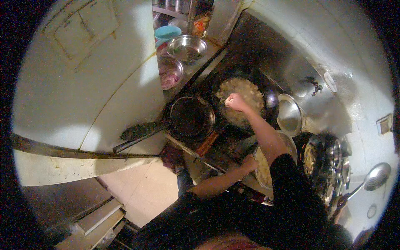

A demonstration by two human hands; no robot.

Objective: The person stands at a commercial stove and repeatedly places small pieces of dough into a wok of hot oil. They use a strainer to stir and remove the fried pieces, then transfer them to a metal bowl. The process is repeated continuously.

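Note:
My right hand (235, 102), its fingers curled closed, is above pale chopped food (243, 87) in a large dark wok (271, 104). Something pale shows at its fingertips, too blurred to name. Lower down, my left hand (251, 162) is at the left rim of a wide metal basin (292, 145) that holds pale yellowish food (264, 170). Its fingers are partly hidden, so its grip is unclear. My right forearm crosses over part of the wok and the basin.
A dark long-handled pan (192, 117) stands left of the wok. An empty-looking metal bowl (289, 115) sits at the wok's right. Behind are metal bowls (187, 48) and a turquoise bowl (167, 32). At right, a perforated ladle (377, 176) appears near another pan (310, 159).

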